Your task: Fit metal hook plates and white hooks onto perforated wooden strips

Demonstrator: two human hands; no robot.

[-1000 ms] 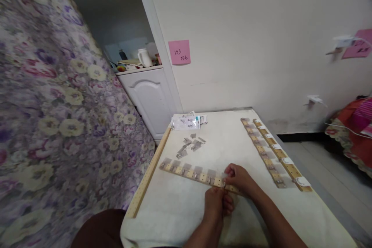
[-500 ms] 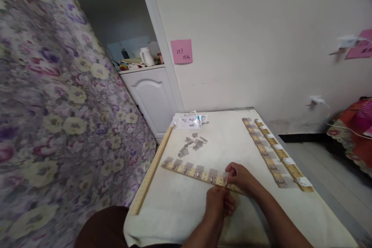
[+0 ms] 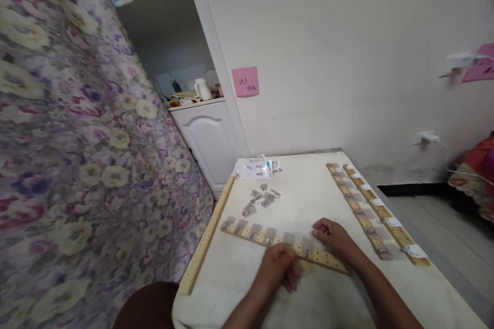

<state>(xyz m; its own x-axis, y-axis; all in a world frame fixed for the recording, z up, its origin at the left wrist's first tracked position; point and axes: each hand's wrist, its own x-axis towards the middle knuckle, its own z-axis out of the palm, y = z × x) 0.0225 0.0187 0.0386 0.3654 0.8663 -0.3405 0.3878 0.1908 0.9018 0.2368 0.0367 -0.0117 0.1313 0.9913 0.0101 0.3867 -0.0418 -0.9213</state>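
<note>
A pale wooden strip with holes (image 3: 324, 259) lies slantwise across the near part of the table. Along it sits a row of small metal hooks on clear square backings, such as the clear-backed hook (image 3: 269, 239). My left hand (image 3: 280, 264) is closed at the strip's near edge, thumb and forefinger against the wood. Over its right part hovers my right hand (image 3: 332, 237), fingers loosely bent and apart, with nothing visible in them. Beyond the strip lies a small pile of loose clear-backed hooks (image 3: 267, 199).
A bare wooden strip (image 3: 208, 239) runs along the table's left edge. On the right lie a strip with clear-backed hooks (image 3: 358, 212) and another with white round hooks (image 3: 401, 236). Hook packaging (image 3: 252, 169) rests at the back left. A floral curtain (image 3: 96, 164) hangs left.
My right hand has drawn back from the last hook on the strip, upward and to the right. My left hand has slid left along the near edge. The view has shifted slightly.
</note>
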